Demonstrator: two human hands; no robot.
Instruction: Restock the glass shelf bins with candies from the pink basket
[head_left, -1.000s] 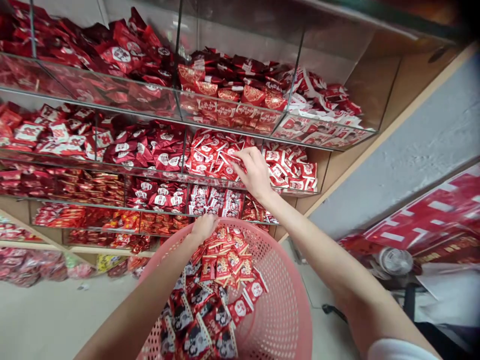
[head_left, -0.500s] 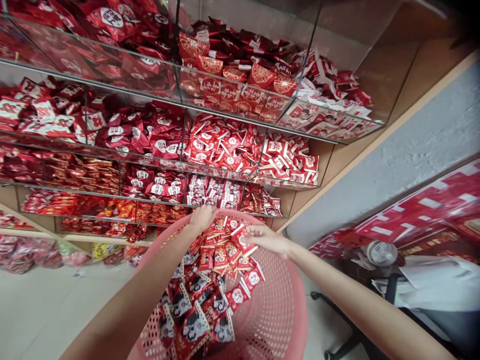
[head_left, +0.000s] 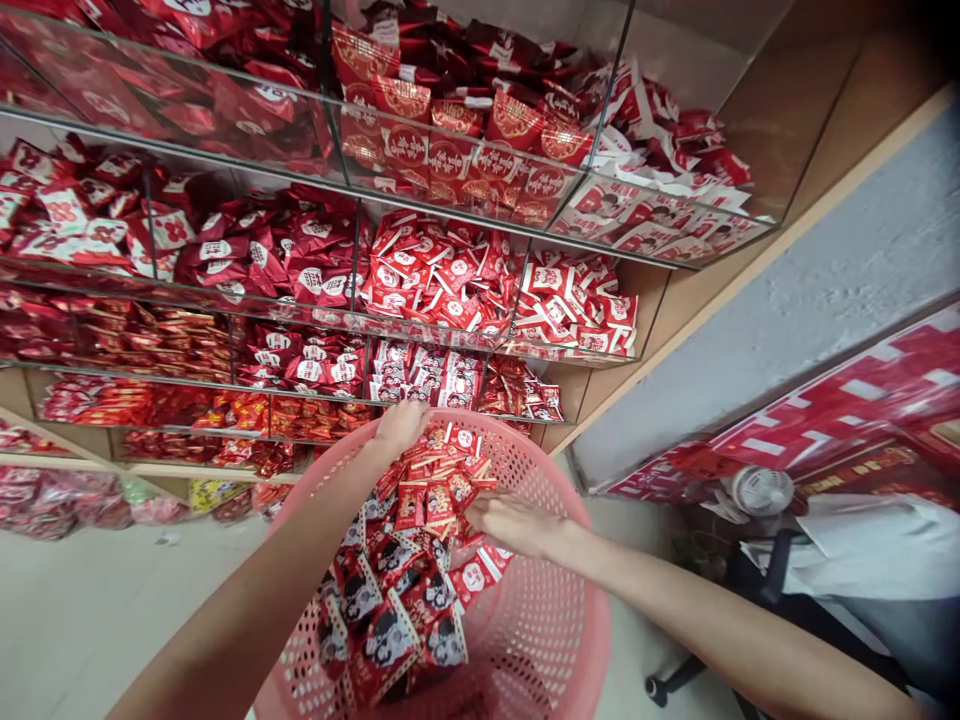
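Observation:
A pink perforated basket (head_left: 551, 610) holds many small red packets (head_left: 439, 500) and red packets with black-and-white pictures (head_left: 386, 640). My left hand (head_left: 403, 424) is closed over the basket's far rim. My right hand (head_left: 510, 522) is inside the basket on the right of the pile, its fingers bent down among the red packets; what they hold, if anything, is hidden. Just below that hand lie red packets with white labels (head_left: 474, 577).
Beyond the basket rises a shelf unit with clear dividers (head_left: 480, 345), full of red packets. Bagged goods (head_left: 112, 500) lie under it on the left. At right are a grey wall (head_left: 795, 320), a small white fan (head_left: 761, 490) and a black chair (head_left: 780, 570).
My right hand has moved down and slightly left into the pile; the white-labelled packet it held up no longer shows. My left hand stays at the rim. The view has shifted slightly.

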